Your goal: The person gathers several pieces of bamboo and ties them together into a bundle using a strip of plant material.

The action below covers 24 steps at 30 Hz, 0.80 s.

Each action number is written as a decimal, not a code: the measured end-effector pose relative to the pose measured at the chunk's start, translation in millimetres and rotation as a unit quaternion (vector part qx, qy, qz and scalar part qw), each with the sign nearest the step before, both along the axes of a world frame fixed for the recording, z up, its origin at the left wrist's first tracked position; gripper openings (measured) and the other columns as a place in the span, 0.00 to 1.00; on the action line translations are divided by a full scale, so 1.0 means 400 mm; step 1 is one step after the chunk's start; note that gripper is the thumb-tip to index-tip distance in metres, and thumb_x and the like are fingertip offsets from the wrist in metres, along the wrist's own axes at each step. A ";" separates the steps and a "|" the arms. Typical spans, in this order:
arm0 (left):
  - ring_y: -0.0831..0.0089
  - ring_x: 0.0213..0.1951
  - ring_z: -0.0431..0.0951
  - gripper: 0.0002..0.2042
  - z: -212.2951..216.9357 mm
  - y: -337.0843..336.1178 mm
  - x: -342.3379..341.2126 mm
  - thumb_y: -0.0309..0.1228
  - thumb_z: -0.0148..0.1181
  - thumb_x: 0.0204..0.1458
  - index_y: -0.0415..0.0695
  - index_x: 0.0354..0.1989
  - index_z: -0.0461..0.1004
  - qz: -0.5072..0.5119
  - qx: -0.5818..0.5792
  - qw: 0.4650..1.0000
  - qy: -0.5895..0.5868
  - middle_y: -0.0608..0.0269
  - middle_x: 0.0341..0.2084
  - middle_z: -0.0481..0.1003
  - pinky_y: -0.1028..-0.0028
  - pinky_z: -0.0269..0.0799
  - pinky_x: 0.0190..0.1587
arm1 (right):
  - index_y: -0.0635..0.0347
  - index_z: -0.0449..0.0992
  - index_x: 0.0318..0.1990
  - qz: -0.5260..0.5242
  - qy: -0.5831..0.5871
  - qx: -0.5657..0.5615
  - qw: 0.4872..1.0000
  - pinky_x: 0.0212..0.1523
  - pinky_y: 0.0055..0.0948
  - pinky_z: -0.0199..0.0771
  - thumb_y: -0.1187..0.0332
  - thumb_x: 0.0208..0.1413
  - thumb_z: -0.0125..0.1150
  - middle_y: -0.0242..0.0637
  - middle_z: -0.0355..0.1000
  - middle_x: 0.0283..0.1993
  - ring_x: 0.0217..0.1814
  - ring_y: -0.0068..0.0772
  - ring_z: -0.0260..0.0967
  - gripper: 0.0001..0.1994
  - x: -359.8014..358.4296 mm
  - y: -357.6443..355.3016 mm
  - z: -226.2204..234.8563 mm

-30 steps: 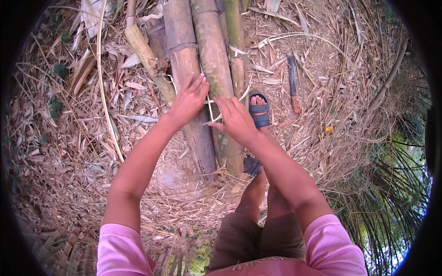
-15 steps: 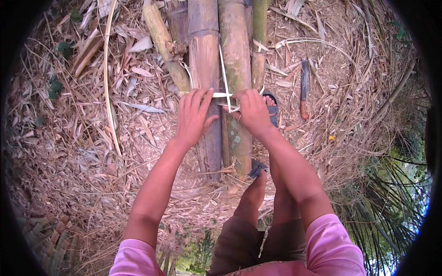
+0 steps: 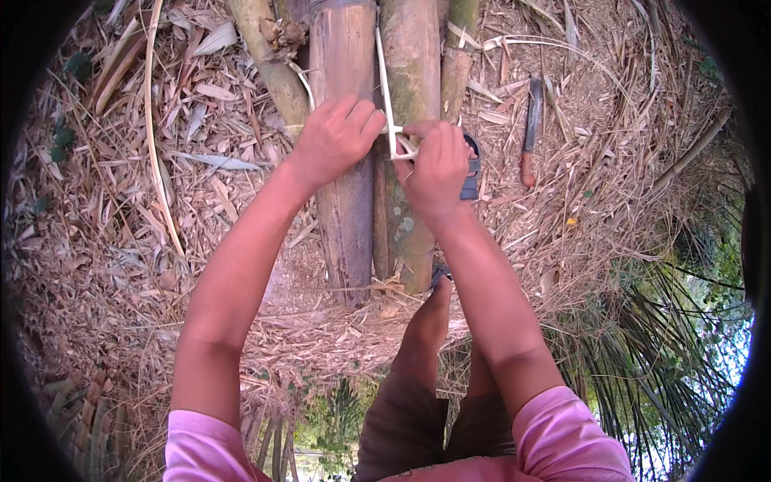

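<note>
Item: pale strip (image 3: pixel 386 88), across bamboo poles (image 3: pixel 345 161). L hand (image 3: pixel 333 140) and R hand (image 3: pixel 438 165) both closed, pinching strip where it crosses. Binding begun, knot not finished. Knife (image 3: pixel 530 132) lies on leaf litter nearby.

Both hands (image 3: pixel 385 149) grip a pale strip (image 3: pixel 387 88) against bamboo stems (image 3: pixel 377 185).
</note>
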<state>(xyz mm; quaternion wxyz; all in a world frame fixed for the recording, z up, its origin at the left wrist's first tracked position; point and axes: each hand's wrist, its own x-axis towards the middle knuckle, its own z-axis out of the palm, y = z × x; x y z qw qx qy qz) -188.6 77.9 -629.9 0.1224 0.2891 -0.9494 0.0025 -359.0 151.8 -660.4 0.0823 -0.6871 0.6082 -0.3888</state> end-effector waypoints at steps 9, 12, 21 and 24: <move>0.72 0.28 0.73 0.07 0.005 0.003 0.002 0.30 0.57 0.44 0.47 0.31 0.67 -0.021 0.000 0.998 -0.067 0.66 0.24 0.64 0.73 0.70 0.27 | 0.62 0.66 0.52 0.187 -0.025 0.155 0.970 0.47 0.38 0.66 0.67 0.46 0.68 0.43 0.68 0.44 0.46 0.49 0.66 0.26 -0.082 -0.014 0.100; 0.72 0.27 0.73 0.07 0.003 -0.010 0.004 0.30 0.57 0.44 0.47 0.31 0.67 -0.029 -0.001 0.997 -0.069 0.67 0.24 0.64 0.73 0.70 0.26 | 0.64 0.70 0.51 0.281 -0.168 0.217 0.920 0.51 0.38 0.68 0.64 0.52 0.65 0.45 0.69 0.48 0.49 0.50 0.68 0.21 -0.151 -0.055 0.137; 0.73 0.29 0.74 0.08 0.007 -0.036 -0.011 0.30 0.57 0.44 0.48 0.33 0.68 -0.035 0.013 0.996 -0.077 0.67 0.26 0.65 0.74 0.70 0.25 | 0.74 0.78 0.32 0.257 -0.056 0.539 0.800 0.31 0.32 0.78 0.52 0.60 0.56 0.42 0.75 0.23 0.27 0.33 0.78 0.25 -0.060 -0.375 0.120; 0.73 0.30 0.74 0.09 0.004 -0.027 -0.002 0.31 0.57 0.44 0.47 0.34 0.68 -0.028 0.011 0.998 -0.060 0.67 0.26 0.64 0.73 0.70 0.26 | 0.74 0.78 0.31 0.329 0.032 0.557 0.762 0.29 0.31 0.79 0.57 0.57 0.60 0.44 0.76 0.24 0.26 0.34 0.78 0.21 -0.046 -0.393 0.161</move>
